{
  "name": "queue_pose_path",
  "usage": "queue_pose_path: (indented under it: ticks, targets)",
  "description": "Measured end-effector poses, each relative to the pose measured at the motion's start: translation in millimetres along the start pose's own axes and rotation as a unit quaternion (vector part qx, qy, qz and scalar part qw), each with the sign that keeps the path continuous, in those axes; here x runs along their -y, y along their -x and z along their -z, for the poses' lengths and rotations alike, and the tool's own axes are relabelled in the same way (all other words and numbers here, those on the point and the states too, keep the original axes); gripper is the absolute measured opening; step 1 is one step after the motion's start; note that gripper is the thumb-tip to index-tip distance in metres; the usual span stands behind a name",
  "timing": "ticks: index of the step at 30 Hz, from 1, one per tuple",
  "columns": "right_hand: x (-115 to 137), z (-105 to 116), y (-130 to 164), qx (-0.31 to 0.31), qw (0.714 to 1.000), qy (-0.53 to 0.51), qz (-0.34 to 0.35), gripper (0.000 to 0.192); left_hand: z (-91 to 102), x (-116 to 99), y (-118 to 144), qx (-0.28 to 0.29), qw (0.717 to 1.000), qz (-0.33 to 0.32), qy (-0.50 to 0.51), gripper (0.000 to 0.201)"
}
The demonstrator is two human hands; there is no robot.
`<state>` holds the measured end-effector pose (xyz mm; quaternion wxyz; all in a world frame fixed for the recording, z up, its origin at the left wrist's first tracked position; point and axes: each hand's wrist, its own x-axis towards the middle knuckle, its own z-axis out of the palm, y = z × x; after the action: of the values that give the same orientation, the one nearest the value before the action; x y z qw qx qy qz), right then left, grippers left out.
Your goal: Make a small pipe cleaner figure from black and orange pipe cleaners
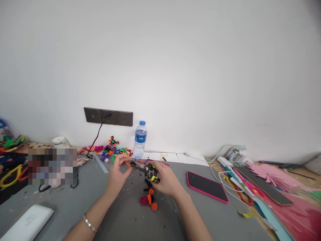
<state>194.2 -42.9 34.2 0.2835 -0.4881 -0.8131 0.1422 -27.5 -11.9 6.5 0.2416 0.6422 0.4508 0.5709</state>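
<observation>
Black and yellow metal pliers [146, 170] are being gripped in the right hand [165, 180], whose fingers are curling tightly around the handles above the grey tabletop [130, 217]. The tool's dark nose is pointing left toward the left hand [117, 172], whose fingertips are pinching a short orange piece of pipe cleaner [128, 164] right at the jaws. A silver bracelet [89, 223] is circling the left wrist. Just below the hands, a small pink, orange and black fuzzy pipe-cleaner figure [149, 198] is lying on the grey surface. A clear plastic water bottle with a blue cap [140, 140] is standing behind the hands by the wall, and a pink-cased phone [207, 186] is lying face up to the right, apart from the right hand.
</observation>
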Motion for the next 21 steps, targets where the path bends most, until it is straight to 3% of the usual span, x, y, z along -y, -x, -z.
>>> queue_pose_path:
  ticks: [7, 21]
  targets:
    - [2.7, 1.8, 0.8, 0.015, 1.000, -0.001, -0.007, 0.042, 1.3, 0.1, -0.5, 0.006, 1.000, -0.013, -0.022, 0.028]
    - [-2.2, 0.6, 1.3, -0.004, 1.000, 0.020, 0.002, 0.052, 2.6, -2.9, 0.2, -0.005, 0.997, -0.033, -0.065, 0.024]
